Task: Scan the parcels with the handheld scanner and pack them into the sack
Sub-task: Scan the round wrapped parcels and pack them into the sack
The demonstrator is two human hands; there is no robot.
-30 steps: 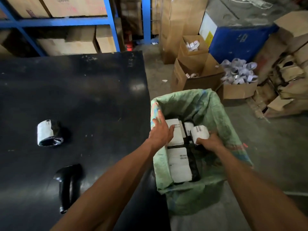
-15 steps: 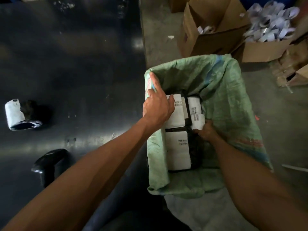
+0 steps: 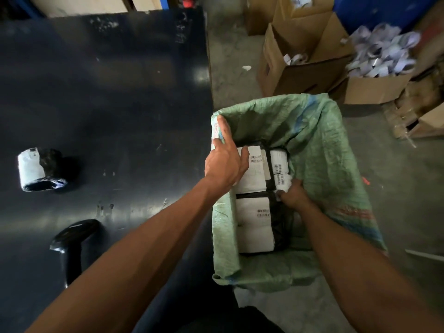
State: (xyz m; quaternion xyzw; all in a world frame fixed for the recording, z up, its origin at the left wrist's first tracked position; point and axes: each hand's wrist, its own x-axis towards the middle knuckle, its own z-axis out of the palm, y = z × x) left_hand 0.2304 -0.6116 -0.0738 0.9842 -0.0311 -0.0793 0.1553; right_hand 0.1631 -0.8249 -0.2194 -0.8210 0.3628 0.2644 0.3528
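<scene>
A green woven sack stands open on the floor beside the black table. Inside lie several black parcels with white labels. My left hand grips the sack's left rim, thumb resting on a labelled parcel. Down in the sack, my right hand is closed on a small white-labelled parcel, pressed among the others. One more black parcel with a white label lies on the table at the left. The black handheld scanner lies on the table near the front edge, partly behind my left forearm.
Open cardboard boxes stand on the concrete floor behind the sack. One box at the right overflows with white paper scraps. More cardboard lies at the far right edge. Shelving with boxes runs along the top.
My right hand has pushed the small parcel lower into the sack. My left hand keeps hold of the rim. The camera has tilted down and back slightly.
</scene>
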